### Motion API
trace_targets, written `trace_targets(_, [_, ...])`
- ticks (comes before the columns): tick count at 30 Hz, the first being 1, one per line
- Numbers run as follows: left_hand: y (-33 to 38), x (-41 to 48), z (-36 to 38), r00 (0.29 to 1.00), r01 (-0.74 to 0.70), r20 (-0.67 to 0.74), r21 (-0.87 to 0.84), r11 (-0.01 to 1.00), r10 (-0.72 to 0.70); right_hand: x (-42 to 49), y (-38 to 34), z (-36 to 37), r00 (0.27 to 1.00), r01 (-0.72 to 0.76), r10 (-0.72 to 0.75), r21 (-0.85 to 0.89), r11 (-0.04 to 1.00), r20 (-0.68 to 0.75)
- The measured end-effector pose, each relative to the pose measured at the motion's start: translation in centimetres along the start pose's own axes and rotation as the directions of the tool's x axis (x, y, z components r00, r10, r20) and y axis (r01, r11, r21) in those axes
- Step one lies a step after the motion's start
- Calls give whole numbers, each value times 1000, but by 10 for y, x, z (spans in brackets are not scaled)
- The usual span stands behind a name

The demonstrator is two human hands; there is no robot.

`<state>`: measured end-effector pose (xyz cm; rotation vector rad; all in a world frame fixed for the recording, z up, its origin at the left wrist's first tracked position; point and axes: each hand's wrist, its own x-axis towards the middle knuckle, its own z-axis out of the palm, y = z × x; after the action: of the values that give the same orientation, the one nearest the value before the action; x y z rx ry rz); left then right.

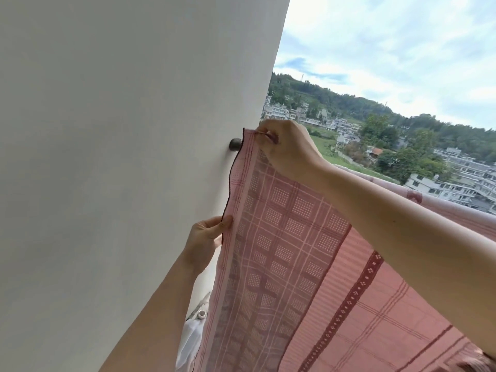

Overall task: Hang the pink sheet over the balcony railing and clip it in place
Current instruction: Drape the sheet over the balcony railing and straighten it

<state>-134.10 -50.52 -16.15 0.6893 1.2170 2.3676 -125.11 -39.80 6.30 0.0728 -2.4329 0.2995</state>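
The pink checked sheet hangs over a rail that runs from the white wall toward the right; the rail itself is hidden under the cloth. My right hand pinches the sheet's top corner at the rail, close to the wall. Lower down, my left hand grips the sheet's dark-stitched left edge next to the wall. No clip is clearly visible in either hand.
A white wall fills the left half, with a dark round rail mount on it. Below the sheet's edge I see white cloth and a small white cap. Beyond the rail lie buildings and wooded hills.
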Motion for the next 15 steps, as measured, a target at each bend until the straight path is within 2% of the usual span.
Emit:
trace_targets(2, [-2, -4, -3, 999, -32, -27, -54, 998, 31, -1, -2, 0, 1000, 3, -3, 0, 1000, -5])
trace_targets(4, [-8, -11, -6, 1000, 5, -12, 4, 1000, -5, -3, -5, 1, 998, 35, -31, -75, 997, 57])
trace_targets(8, [-25, -27, -21, 962, 245, 56, 260, 934, -268, -9, -8, 5, 992, 92, -67, -260, 961, 104])
trace_targets(11, [-37, -39, -30, 928, 319, 68, 366, 874, -367, -12, -10, 12, 990, 131, -103, -366, 921, 94])
trace_targets(13, [-43, -42, -31, 940, 321, -8, 355, 878, -341, -12, -11, 16, 991, 133, -116, -381, 915, 67])
trace_targets(15, [-46, -42, -30, 965, 263, -82, 276, 924, -250, -11, -10, 17, 991, 132, -130, -363, 922, 30])
